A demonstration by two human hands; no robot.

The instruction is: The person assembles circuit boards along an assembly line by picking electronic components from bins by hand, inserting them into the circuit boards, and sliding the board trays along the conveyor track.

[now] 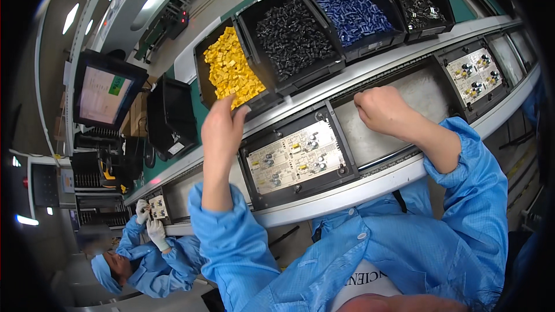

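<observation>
My left hand (222, 128) is at the near edge of a black bin of yellow block-shaped components (230, 63). Its thumb and forefinger stand apart, with yellow pieces just beyond them; the other fingers are mostly hidden. Over the bare metal stretch of the conveyor, my right hand (386, 111) is curled closed, and whatever it may hold does not show. Between and below the hands lies a pale circuit board (295, 156) in a dark carrier frame (272, 193). Small yellow blocks and dark cylindrical parts stand on the board.
Farther right stand bins of black components (295, 37), blue components (354, 11) and metal-legged parts (411, 3). Another populated board (474, 75) sits in its carrier at right. An empty black bin (170, 115) and a monitor (107, 89) are left. A gloved co-worker (156, 260) handles a board.
</observation>
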